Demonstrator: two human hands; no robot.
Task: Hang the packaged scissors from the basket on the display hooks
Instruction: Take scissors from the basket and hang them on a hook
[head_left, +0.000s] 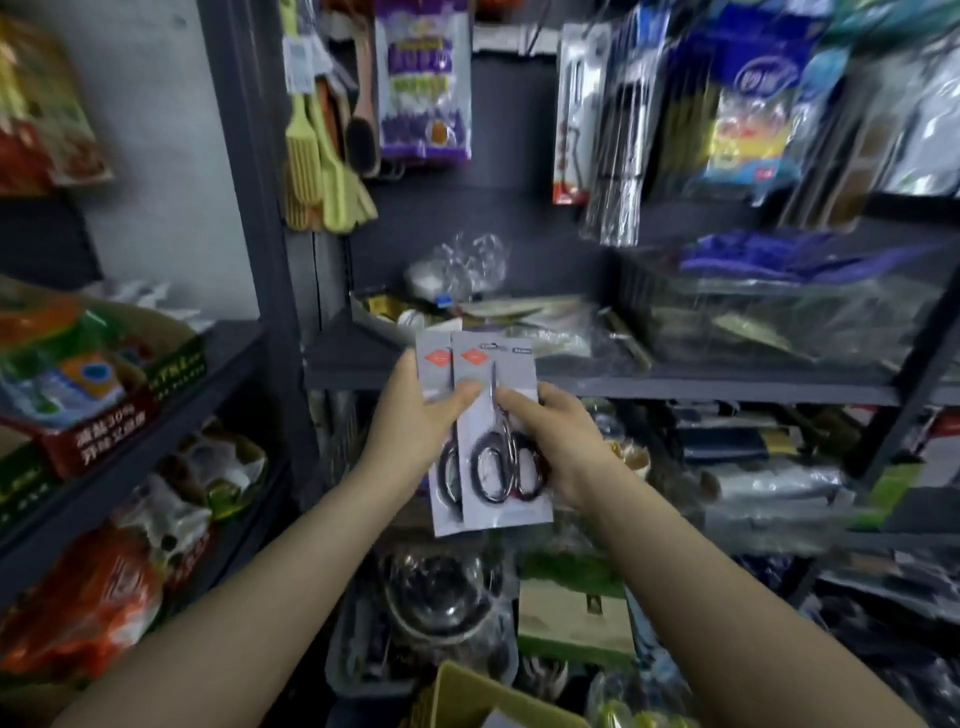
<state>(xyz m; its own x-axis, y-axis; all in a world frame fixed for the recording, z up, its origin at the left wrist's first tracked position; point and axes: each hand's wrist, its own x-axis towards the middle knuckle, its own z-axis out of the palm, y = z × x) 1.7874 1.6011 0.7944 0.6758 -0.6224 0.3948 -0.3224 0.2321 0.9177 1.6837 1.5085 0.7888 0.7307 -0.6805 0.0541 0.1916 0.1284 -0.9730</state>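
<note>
**Two scissor packs held upright before the shelving**

Where the dark metal shelving (597, 382) fills the frame, hung goods crowd the top: yellow-green brushes (317, 150) at left, a purple bag (423, 83) beside them, blue-and-silver packets to the right, blurred. Below, at the bottom edge, sits the corner of a yellow-green basket (467, 693).

Both forearms reach up to mid-frame. Between the hands, two packaged scissors stand upright, long axis near vertical, tilted slightly left at the top. The front pack (501, 436) overlaps the rear pack (439, 431), which shows only along its left side. Blades point up, black loop handles down; orange diamond labels sit at the upper corners.

The left hand (415, 431) pinches both packs, thumb across the front near the blade, fingers hidden behind. The right hand (561, 441) clasps the front pack's right edge, thumb laid on the blade area, fingers curled behind.
</note>
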